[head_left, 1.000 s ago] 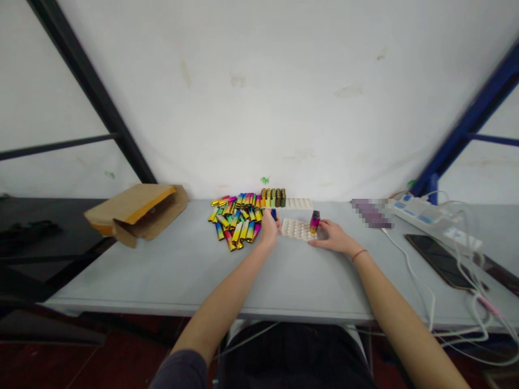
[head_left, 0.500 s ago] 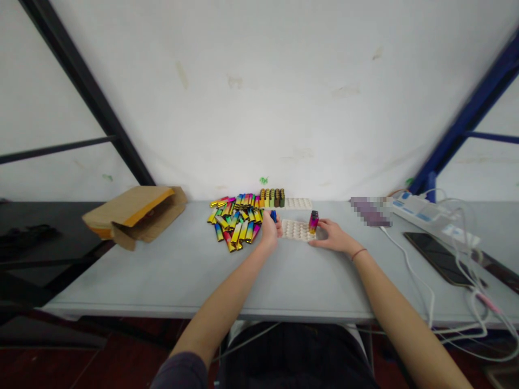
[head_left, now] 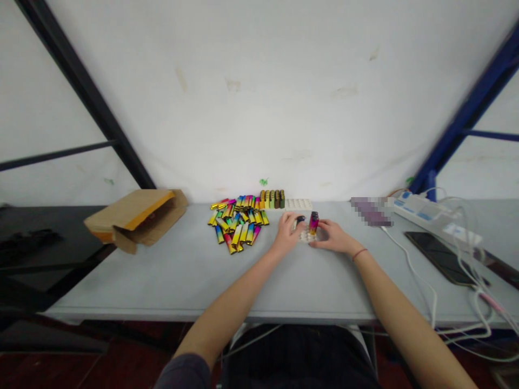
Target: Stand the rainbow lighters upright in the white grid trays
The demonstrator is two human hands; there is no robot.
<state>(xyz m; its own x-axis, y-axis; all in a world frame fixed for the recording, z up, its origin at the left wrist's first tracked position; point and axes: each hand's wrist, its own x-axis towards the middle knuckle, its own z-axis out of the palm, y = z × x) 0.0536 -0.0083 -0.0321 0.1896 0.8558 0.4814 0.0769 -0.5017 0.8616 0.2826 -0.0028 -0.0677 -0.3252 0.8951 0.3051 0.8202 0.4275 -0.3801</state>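
Both forearms reach straight out from the bottom edge and meet near the centre of the frame. The left hand lies palm down, its fingers pinched on a small dark lighter held over the white tray. The right hand rests on the table just beside the tray's right edge, fingers curled toward an upright rainbow lighter standing in the tray — whether they grip it cannot be told. Left of the hands lies a heap of coloured lighters; behind it, a filled row and a second tray. Further left sits a cardboard box; at the right edge, a phone and a power strip.
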